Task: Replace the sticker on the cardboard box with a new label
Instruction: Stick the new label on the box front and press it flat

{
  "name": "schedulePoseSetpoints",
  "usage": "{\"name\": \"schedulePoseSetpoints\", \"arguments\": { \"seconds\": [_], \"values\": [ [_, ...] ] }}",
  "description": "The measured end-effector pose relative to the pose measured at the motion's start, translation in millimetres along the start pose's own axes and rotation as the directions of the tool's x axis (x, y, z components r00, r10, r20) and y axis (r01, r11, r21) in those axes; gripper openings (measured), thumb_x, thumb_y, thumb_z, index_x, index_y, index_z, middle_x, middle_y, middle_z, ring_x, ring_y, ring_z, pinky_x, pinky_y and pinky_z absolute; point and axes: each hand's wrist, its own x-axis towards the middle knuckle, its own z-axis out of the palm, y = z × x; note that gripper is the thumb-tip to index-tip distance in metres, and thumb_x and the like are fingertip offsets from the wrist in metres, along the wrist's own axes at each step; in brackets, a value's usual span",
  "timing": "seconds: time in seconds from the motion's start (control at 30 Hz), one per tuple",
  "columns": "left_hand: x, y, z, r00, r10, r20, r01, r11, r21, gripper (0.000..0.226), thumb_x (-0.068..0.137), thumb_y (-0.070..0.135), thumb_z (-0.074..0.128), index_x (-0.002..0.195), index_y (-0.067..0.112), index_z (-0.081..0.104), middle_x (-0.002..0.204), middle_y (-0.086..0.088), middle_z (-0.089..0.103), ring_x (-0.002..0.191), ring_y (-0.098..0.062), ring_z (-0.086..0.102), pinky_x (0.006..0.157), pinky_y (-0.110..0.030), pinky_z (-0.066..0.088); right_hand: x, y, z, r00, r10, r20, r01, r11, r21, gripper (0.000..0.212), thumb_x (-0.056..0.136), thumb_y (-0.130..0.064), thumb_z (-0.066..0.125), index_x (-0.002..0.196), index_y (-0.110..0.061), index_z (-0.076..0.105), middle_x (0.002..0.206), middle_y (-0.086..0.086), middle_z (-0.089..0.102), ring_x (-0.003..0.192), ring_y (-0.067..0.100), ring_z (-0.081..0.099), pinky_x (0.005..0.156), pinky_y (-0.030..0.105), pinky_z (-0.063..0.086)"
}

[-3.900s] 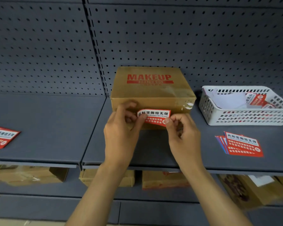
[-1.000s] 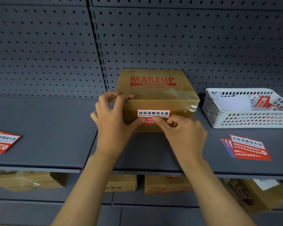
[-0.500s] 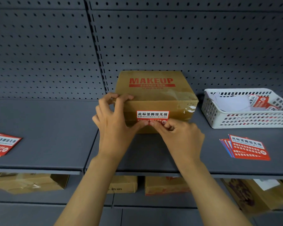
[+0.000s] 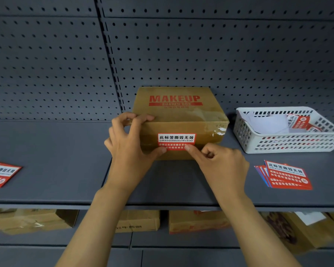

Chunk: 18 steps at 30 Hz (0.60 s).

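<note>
A brown cardboard box (image 4: 181,116) printed "MAKEUP" in red stands on the grey shelf (image 4: 46,160) against the pegboard. A red-and-white label (image 4: 176,139) lies flat on its front face. My left hand (image 4: 129,145) grips the box's front left corner, fingers over the top edge and thumb against the front face below the label's left end. My right hand (image 4: 218,160) has its fingers curled and its index fingertip pressing on the label's lower right corner. The label's bottom edge is partly hidden by my fingertips.
A white plastic basket (image 4: 289,143) with white backing papers and used red stickers stands right of the box. A fanned stack of new red labels (image 4: 285,176) lies in front of it. Another red label pile (image 4: 0,174) lies far left. Cardboard boxes (image 4: 139,220) fill the shelf below.
The label went from being held up in both hands to stuck flat on the front face. My left hand moved to the box's corner; my right fingertip slid right along the label's lower edge.
</note>
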Motion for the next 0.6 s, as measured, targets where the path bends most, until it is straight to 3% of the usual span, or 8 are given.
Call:
{"name": "schedulePoseSetpoints", "arguments": {
  "seconds": [0.23,0.4,0.6],
  "values": [
    [-3.8,5.0,6.0,0.999,-0.011,-0.049,0.014,0.997,0.073,0.088,0.056,0.06,0.086,0.129,0.034,0.046,0.138,-0.005,0.036,0.124,-0.021,0.037,0.093,-0.037,0.029,-3.7,-17.8,14.7,0.996,-0.059,0.061,0.06,0.998,-0.01,0.059,0.074,-0.072,0.07,0.05,-0.02,0.057,0.044,-0.003,0.058,0.044,0.021,0.059,0.048,0.024,0.035],
    [-2.0,1.3,4.3,0.999,0.008,-0.04,-0.005,0.997,0.078,0.081,0.061,0.05,0.088,0.129,0.035,0.047,0.137,-0.005,0.037,0.123,-0.022,0.041,0.093,-0.037,0.03,-1.9,-11.2,13.4,0.999,-0.019,0.034,0.019,1.0,-0.011,0.061,0.073,-0.073,0.069,0.05,-0.017,0.059,0.043,-0.002,0.057,0.044,0.022,0.058,0.048,0.023,0.032],
    [1.1,-4.1,0.9,1.0,0.009,0.004,-0.009,0.999,0.034,0.081,0.061,0.034,0.091,0.128,0.039,0.047,0.138,-0.002,0.034,0.126,-0.023,0.039,0.096,-0.037,0.026,0.2,2.3,6.0,0.999,0.033,0.037,-0.033,0.999,-0.016,0.065,0.077,-0.076,0.062,0.053,-0.016,0.061,0.044,0.0,0.057,0.049,0.025,0.058,0.048,0.03,0.044]
  ]
}}
